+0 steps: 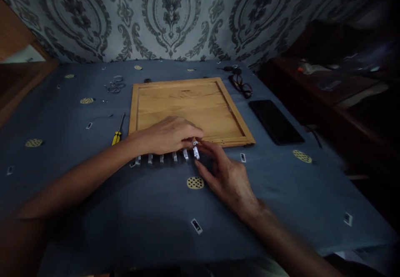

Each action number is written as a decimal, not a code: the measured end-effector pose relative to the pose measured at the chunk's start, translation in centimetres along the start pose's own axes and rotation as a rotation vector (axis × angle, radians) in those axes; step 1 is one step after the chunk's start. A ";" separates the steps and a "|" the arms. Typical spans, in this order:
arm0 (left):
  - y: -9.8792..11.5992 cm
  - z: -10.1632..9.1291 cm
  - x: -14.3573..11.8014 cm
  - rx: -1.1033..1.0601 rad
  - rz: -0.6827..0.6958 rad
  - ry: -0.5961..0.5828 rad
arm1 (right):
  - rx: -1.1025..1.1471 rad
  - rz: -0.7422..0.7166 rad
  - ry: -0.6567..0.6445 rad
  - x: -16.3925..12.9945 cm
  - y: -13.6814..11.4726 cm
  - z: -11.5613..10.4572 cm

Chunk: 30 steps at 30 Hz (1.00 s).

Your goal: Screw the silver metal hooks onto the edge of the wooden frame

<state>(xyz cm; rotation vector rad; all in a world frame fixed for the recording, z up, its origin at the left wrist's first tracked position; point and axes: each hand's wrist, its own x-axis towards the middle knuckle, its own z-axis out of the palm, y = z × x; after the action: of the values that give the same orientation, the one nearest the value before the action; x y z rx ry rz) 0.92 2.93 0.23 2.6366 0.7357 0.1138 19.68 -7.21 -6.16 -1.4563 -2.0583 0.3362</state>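
A wooden framed board [184,101] lies flat, and several silvery metal hooks [175,156] stick out in a row along its near edge. The rightmost metal hook [196,152] sits between my two hands at that edge. My right hand [229,177] reaches in from the right, its thumb and index finger closed around this hook. From the left, my left hand [168,135] rests over the board's near edge. Its fingertips are pinched beside the top of the same hook; what they hold is too small to make out.
A yellow-handled screwdriver [117,134] lies left of the board. Beyond it are a small clear bag [115,84] and tiny metal bits [104,100]. On the right are a black phone [276,120] and eyeglasses [240,86]. Patterned blue cloth [150,222] covers the surface; a patterned curtain [171,18] hangs behind.
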 end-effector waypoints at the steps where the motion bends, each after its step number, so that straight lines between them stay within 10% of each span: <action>1: 0.0 0.1 0.0 0.007 -0.003 0.000 | -0.004 0.002 0.000 0.0 0.0 0.0; 30: -0.8 0.8 0.2 0.099 0.108 0.034 | 0.001 -0.001 0.006 0.0 0.1 0.2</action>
<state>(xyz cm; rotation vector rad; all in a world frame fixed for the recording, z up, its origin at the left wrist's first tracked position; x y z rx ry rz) 0.83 3.36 -0.87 2.7756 0.6252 0.1566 19.66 -7.15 -6.43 -1.4542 -2.0542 0.3322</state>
